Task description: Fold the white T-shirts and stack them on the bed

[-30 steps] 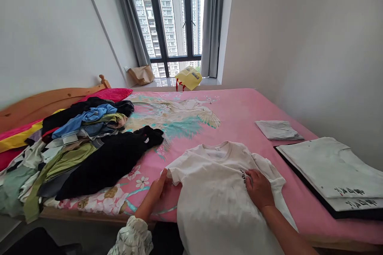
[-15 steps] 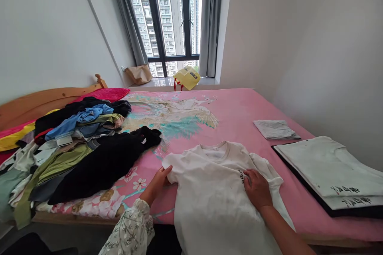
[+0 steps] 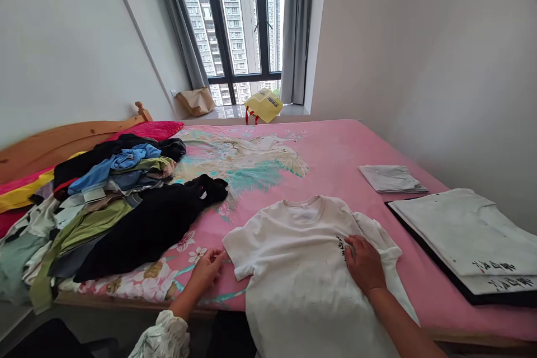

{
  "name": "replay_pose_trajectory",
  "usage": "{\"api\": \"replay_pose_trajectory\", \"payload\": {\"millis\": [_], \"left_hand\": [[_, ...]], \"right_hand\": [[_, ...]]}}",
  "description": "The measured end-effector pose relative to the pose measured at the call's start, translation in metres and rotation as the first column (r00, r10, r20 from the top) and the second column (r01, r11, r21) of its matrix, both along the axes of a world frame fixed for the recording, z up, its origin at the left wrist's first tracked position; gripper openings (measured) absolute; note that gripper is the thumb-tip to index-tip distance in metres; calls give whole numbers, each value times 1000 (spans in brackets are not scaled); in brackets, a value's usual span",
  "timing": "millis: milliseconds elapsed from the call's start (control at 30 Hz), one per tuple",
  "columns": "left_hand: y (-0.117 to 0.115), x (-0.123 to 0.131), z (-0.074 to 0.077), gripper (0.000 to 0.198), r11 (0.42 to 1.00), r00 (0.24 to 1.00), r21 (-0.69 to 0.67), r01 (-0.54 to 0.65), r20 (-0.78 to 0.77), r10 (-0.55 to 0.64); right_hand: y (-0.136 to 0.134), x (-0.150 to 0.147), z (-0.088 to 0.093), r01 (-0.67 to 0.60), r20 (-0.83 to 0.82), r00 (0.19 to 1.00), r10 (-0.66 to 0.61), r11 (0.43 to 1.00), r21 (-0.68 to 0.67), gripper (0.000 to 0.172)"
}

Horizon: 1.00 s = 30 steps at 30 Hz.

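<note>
- A white T-shirt [image 3: 302, 257] lies front-up on the pink sheet of the bed [image 3: 335, 151], near the bed's front edge. Its collar points toward the window [image 3: 235, 17] and its lower part hangs over the edge.
- The left hand [image 3: 207, 265] is at the outer hem of the sleeve on the picture's left. Its fingertips touch the cloth and its fingers are loosely curled. I cannot tell whether it pinches the hem or only rests against it.
- The right hand [image 3: 364, 265] lies spread and flat, palm down, on the chest of the shirt. It is just beside a small black print, where the other sleeve is bunched up.
- The two hands are well apart, with the body of the shirt between them.
- A heap of clothes [image 3: 96, 201] in blue, green, black and pale colours fills the left side of the bed, in front of a wooden headboard [image 3: 62, 142].
- A black garment [image 3: 155, 224] spreads out from the heap toward the shirt without touching it.
- A folded grey cloth [image 3: 392, 179] sits to the right.
- Nearer the camera on that side, a stack of folded white shirts [image 3: 465, 229] rests on a dark layer.
- A yellow bag [image 3: 263, 106] and a brown paper bag [image 3: 196, 102] stand on the sill.
</note>
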<state>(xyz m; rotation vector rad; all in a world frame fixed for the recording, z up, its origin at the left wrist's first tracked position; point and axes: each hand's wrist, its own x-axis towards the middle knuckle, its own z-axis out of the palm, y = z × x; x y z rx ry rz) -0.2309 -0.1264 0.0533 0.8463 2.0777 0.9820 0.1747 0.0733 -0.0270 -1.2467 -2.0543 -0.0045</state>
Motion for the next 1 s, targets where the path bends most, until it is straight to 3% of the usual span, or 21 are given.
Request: {"api": "replay_pose_trajectory", "payload": {"millis": [67,167,300,433,633,733,833,1000], "left_hand": [[12,-12,5,65,994,999,107,-12,-50,17],[40,-20,16,58,970,988,220,101,-140,-71],[71,-17,33,29,955,961,183,235,-188,-200],[74,-14,43,40,960,958,144,241,-193,-212],[40,-34,32,28,977,940,-27,212,-270,-211],[35,-41,26,26,981,927,-62,182,-322,-193],[52,-35,25,32,980,912,-51,194,-359,-199],[110,-9,27,40,952,893,-32,304,-338,-297]], "right_hand": [[1,1,-2,2,-1,1000,-2,1000,0,22],[1,1,-2,1,-7,1000,-1,1000,-10,21],[0,0,0,7,-19,1000,-8,1000,-17,21],[-1,0,1,9,-21,1000,-9,1000,-29,21],[-1,-1,5,3,-24,1000,-4,999,-50,21],[-2,-2,8,1,-31,1000,-2,998,-57,22],[-3,-3,10,-1,-46,999,-3,997,-73,22],[-3,-1,14,-22,-133,991,10,996,-90,21]]}}
